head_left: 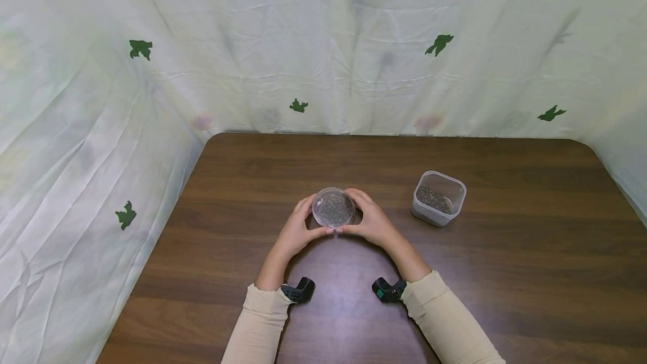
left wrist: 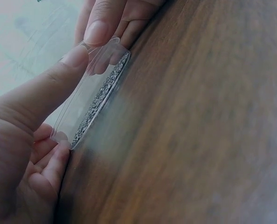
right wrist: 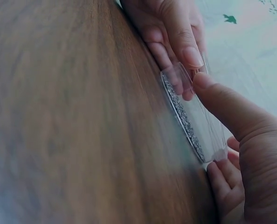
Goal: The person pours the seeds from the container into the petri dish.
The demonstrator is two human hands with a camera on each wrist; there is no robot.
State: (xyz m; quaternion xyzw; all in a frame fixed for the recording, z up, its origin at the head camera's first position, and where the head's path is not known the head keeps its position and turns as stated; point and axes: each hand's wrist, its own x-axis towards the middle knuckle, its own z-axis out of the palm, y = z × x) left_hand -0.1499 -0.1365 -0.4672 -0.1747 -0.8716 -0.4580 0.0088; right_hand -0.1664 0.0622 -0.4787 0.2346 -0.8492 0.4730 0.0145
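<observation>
A clear round plastic container [head_left: 333, 207] with a layer of small grey-black grains, seed-like in look, stands on the brown table. From the left my left hand [head_left: 297, 231] curls round its side, and my right hand [head_left: 372, 221] does the same from the right. Both thumbs meet at the near upper edge, where a clear lid rim [left wrist: 77, 93] shows in the left wrist view. The right wrist view shows the grains [right wrist: 182, 114] lying along the container's bottom. Whether the lid is fully pressed down I cannot tell.
To the right of the hands stands an uncovered, squarish translucent tub [head_left: 429, 217], partly filled with similar grains and a pale curved object. The wooden table [head_left: 531, 240] reaches back to a pale curtain [head_left: 333, 44] with green leaf-like shapes. A black device sits on each wrist.
</observation>
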